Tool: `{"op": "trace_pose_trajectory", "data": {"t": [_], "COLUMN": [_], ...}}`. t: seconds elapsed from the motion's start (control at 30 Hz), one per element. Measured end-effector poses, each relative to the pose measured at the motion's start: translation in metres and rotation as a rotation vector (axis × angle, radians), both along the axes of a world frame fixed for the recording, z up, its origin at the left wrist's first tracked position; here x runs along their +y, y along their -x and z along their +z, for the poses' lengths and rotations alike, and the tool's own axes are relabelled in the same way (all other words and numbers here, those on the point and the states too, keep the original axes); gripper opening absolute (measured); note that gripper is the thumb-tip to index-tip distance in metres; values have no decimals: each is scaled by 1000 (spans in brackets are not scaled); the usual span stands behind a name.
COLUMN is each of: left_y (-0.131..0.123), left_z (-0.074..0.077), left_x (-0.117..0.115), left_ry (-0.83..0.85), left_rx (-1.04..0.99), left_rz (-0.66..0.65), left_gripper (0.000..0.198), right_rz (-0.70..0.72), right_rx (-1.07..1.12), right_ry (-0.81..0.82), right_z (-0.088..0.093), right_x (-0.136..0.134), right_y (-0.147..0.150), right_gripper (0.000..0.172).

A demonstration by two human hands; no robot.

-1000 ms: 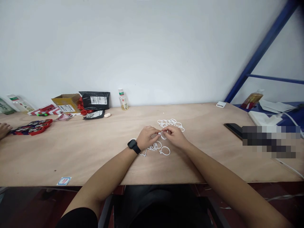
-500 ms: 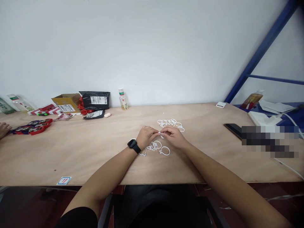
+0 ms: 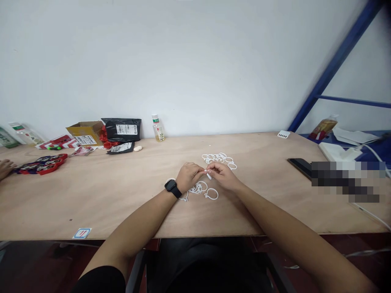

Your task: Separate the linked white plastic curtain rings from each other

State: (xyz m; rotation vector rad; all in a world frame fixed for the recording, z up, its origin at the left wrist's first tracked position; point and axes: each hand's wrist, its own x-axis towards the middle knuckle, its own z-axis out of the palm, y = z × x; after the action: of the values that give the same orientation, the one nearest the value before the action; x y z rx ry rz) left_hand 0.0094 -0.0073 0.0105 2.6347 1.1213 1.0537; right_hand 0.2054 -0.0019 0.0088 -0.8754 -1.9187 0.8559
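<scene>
My left hand, with a black watch on the wrist, and my right hand meet over the middle of the wooden table. Both are closed in a pinch on one small white plastic ring held between their fingertips. Just beyond the hands lies a loose pile of white rings. Nearer me, under and beside the hands, sits a second cluster of white rings, some looking linked together.
A black phone lies at the right beside a blurred patch. At the back left are a cardboard box, black mail bags, a small bottle and red items. Another person's hand rests at the far left edge.
Both hands stay nearly in place, fingers working the ring. The ring now sits slightly lower between the fingertips. The view has shifted very slightly.
</scene>
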Motion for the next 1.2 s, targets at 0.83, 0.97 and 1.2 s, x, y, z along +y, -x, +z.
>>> {"op": "trace_pose_trajectory", "data": {"t": [0.83,0.97,1.2], "left_y": [-3,-1,-1], "left_z": [5,5,-1], "left_x": [-4,-2,2], "left_ry": [282,253,232], "left_rx": [263,125,-47], "left_rz": [175,227,175], "left_gripper": [12,16,20], "right_rz": [-186,-60,-110], "right_rx": [-302,-305,-208], "right_ry": [-226,-180,-28], "right_z": [-1,-3,-10], "right_x": [11,3,6], "right_y": [-11,-4,-5], "right_gripper": [15,20,31]}}
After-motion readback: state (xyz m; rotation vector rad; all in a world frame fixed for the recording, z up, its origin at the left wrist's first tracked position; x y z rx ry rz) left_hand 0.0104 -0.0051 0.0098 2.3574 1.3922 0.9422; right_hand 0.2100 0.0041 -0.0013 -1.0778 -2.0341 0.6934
